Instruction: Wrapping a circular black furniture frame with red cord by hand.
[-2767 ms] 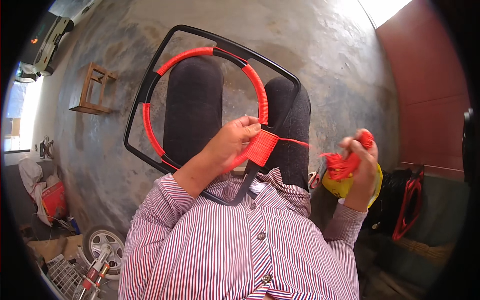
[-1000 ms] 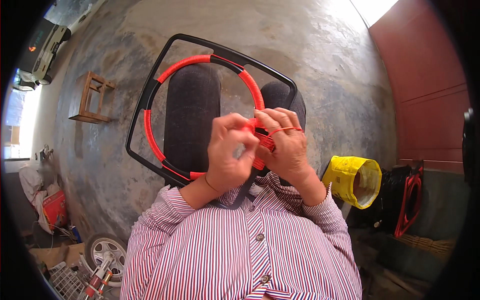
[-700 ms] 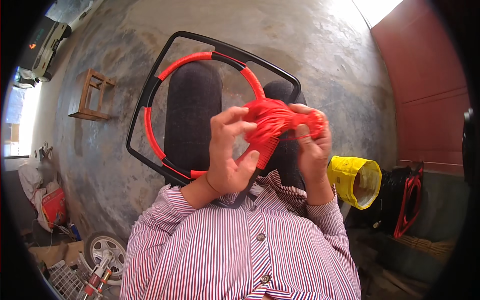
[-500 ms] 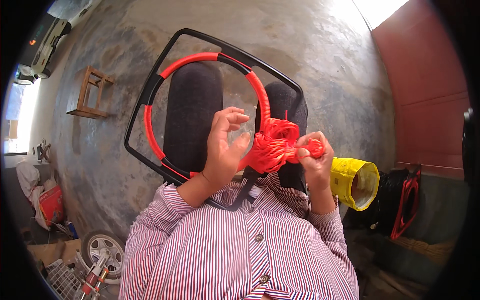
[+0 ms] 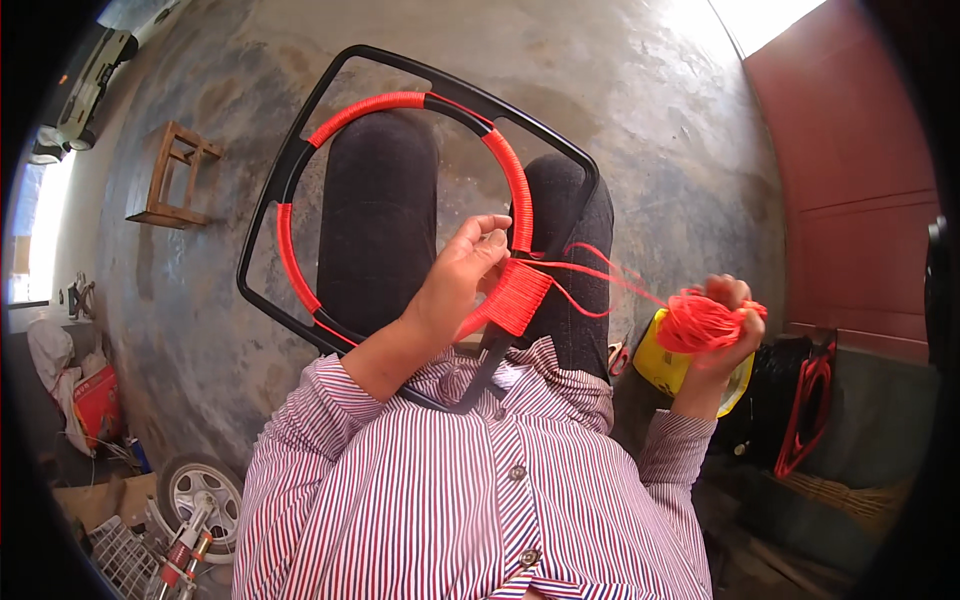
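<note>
Noted left hand [image 5: 458, 275] bent in from lower left, forearm slanting up and across, palm side hidden. Found thumb and forefinger crooked close together at inner edge of ring [image 5: 522, 190]; unable to tell from this view whether pinching it. Noted right hand [image 5: 725, 362] well out to the right, forearm rising from below, fingers curled around cord bundle [image 5: 697, 320]. Located frame [image 5: 290, 165] across both thighs [image 5: 380, 220], around and beyond the left fingers. Saw red wrap [image 5: 518, 297] just below and right of left fingertips, with loose strands [image 5: 572, 266] running toward the right fingers, at least one slack.

Checked edges: near corner of frame below left fingers, against shirt [image 5: 430, 480]; right bar of frame between both hands; yellow bag [image 5: 660, 360] just behind right wrist. Read room to move inside ring, left of left fingers, and over floor [image 5: 650, 150] beyond right fingers, as far as red door [image 5: 840, 150].
</note>
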`<control>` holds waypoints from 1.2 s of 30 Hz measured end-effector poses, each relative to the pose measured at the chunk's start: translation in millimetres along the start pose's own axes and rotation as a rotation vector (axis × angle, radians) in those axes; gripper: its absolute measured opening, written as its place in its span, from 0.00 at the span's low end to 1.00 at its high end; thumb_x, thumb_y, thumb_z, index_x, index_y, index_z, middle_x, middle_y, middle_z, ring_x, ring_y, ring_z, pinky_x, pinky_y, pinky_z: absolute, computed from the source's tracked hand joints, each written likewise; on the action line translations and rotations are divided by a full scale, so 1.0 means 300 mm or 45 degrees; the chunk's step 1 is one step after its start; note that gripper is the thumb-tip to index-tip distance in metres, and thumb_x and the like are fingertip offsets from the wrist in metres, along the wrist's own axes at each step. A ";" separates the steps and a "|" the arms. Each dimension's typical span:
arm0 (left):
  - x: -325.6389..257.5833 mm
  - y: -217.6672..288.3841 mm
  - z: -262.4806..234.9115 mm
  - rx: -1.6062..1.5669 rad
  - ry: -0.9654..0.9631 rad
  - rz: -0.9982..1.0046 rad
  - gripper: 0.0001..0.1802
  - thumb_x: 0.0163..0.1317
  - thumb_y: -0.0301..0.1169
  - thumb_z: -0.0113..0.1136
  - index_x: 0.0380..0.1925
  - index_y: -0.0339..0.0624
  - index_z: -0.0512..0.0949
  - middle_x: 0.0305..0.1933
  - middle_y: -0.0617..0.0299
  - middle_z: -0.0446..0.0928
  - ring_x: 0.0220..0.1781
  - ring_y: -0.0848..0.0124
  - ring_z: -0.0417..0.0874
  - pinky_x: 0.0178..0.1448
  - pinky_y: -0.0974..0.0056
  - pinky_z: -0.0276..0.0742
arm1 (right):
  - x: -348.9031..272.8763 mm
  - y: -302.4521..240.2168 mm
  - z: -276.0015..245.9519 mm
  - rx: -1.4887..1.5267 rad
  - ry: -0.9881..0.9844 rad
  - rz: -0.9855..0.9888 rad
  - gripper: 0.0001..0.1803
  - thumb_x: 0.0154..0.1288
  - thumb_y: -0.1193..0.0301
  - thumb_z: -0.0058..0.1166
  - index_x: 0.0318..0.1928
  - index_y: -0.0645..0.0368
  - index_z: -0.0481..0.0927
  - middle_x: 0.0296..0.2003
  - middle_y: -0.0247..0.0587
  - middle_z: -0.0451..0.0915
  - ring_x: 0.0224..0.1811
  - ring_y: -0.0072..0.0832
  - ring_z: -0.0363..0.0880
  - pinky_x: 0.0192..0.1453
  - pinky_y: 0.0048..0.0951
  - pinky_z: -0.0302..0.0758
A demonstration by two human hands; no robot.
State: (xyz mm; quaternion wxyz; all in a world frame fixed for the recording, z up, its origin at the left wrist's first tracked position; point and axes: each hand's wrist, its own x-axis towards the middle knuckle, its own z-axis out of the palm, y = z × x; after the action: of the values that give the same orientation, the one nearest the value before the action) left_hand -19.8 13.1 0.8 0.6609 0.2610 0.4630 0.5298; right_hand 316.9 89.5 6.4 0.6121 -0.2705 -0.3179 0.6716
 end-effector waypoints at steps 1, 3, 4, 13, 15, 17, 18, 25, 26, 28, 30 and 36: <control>0.001 0.009 0.007 -0.074 -0.036 -0.053 0.23 0.77 0.40 0.43 0.62 0.36 0.66 0.45 0.60 0.76 0.44 0.74 0.78 0.53 0.67 0.76 | 0.016 -0.016 -0.079 0.143 0.052 -0.060 0.13 0.56 0.63 0.61 0.31 0.56 0.71 0.35 0.33 0.78 0.37 0.23 0.74 0.49 0.29 0.74; 0.002 0.030 0.023 -0.246 -0.088 -0.120 0.24 0.77 0.41 0.41 0.64 0.35 0.65 0.47 0.58 0.76 0.48 0.71 0.79 0.58 0.64 0.76 | 0.052 -0.036 -0.269 0.429 0.139 -0.104 0.14 0.61 0.61 0.61 0.33 0.56 0.72 0.32 0.31 0.75 0.35 0.22 0.73 0.47 0.30 0.74; 0.004 0.034 0.034 -0.346 -0.096 -0.136 0.24 0.77 0.41 0.41 0.64 0.35 0.65 0.49 0.57 0.77 0.50 0.69 0.79 0.61 0.62 0.76 | 0.059 -0.031 -0.304 0.570 0.182 -0.120 0.15 0.63 0.60 0.61 0.34 0.55 0.72 0.30 0.30 0.74 0.34 0.22 0.73 0.46 0.30 0.74; 0.014 0.014 0.009 -0.503 -0.244 -0.153 0.28 0.75 0.41 0.40 0.63 0.26 0.67 0.60 0.49 0.74 0.61 0.63 0.75 0.69 0.57 0.71 | -0.037 0.219 0.144 -0.664 -0.178 0.499 0.21 0.61 0.70 0.62 0.53 0.65 0.78 0.28 0.28 0.76 0.26 0.17 0.74 0.34 0.22 0.73; 0.012 0.019 0.004 -0.489 -0.257 -0.161 0.29 0.72 0.40 0.41 0.62 0.25 0.66 0.60 0.48 0.74 0.62 0.61 0.75 0.70 0.56 0.70 | -0.042 0.230 0.219 -0.927 -0.337 0.516 0.21 0.58 0.72 0.64 0.52 0.65 0.79 0.28 0.30 0.78 0.28 0.17 0.75 0.34 0.21 0.73; 0.010 0.028 -0.001 -0.460 -0.288 -0.189 0.30 0.70 0.40 0.43 0.62 0.25 0.67 0.60 0.46 0.73 0.62 0.60 0.75 0.71 0.55 0.69 | -0.039 0.237 0.242 -1.058 -0.454 0.459 0.19 0.55 0.73 0.66 0.48 0.64 0.79 0.28 0.30 0.78 0.29 0.17 0.76 0.35 0.21 0.73; 0.010 0.028 -0.002 -0.474 -0.281 -0.188 0.30 0.68 0.39 0.43 0.62 0.24 0.67 0.60 0.46 0.73 0.63 0.60 0.75 0.71 0.55 0.69 | -0.028 0.236 0.227 -1.079 -0.493 0.542 0.18 0.55 0.73 0.66 0.46 0.63 0.79 0.28 0.31 0.78 0.29 0.16 0.76 0.35 0.21 0.73; 0.037 -0.009 -0.016 -0.559 -0.324 -0.118 0.30 0.58 0.31 0.44 0.60 0.24 0.68 0.60 0.43 0.74 0.62 0.57 0.77 0.71 0.54 0.69 | -0.025 0.186 0.019 -0.422 0.225 0.307 0.07 0.62 0.71 0.60 0.35 0.56 0.74 0.20 0.32 0.74 0.21 0.21 0.72 0.30 0.25 0.72; 0.042 -0.014 -0.021 -0.583 -0.340 -0.119 0.30 0.57 0.30 0.44 0.60 0.24 0.68 0.59 0.43 0.74 0.62 0.57 0.77 0.71 0.54 0.70 | -0.033 0.181 -0.027 -0.323 0.334 0.284 0.07 0.63 0.71 0.59 0.35 0.56 0.73 0.20 0.33 0.74 0.20 0.22 0.72 0.29 0.26 0.72; 0.054 -0.024 -0.033 -0.646 -0.373 -0.159 0.29 0.57 0.28 0.44 0.60 0.25 0.68 0.58 0.43 0.76 0.62 0.54 0.78 0.70 0.51 0.71 | -0.056 0.175 -0.117 -0.231 0.476 0.243 0.06 0.64 0.72 0.58 0.35 0.56 0.73 0.19 0.34 0.74 0.19 0.24 0.72 0.28 0.27 0.72; 0.063 -0.028 -0.036 -0.655 -0.369 -0.203 0.29 0.58 0.27 0.43 0.60 0.26 0.68 0.57 0.41 0.76 0.60 0.51 0.79 0.68 0.48 0.73 | -0.089 0.176 -0.168 -0.246 0.532 0.211 0.06 0.64 0.72 0.58 0.36 0.56 0.73 0.20 0.35 0.75 0.19 0.24 0.72 0.28 0.27 0.72; 0.056 0.014 -0.010 -0.499 -0.274 -0.325 0.24 0.63 0.28 0.41 0.58 0.28 0.68 0.53 0.30 0.76 0.51 0.40 0.83 0.58 0.43 0.81 | -0.139 0.194 -0.186 -0.308 0.548 0.247 0.07 0.61 0.75 0.58 0.35 0.57 0.72 0.21 0.36 0.76 0.21 0.24 0.73 0.30 0.25 0.73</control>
State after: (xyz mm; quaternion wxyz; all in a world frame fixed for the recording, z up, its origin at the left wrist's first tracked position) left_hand -24.4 29.7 -2.7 0.8058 0.1223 0.3077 0.4910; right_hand 325.5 50.6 -75.1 0.5615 -0.5076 -0.2310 0.6112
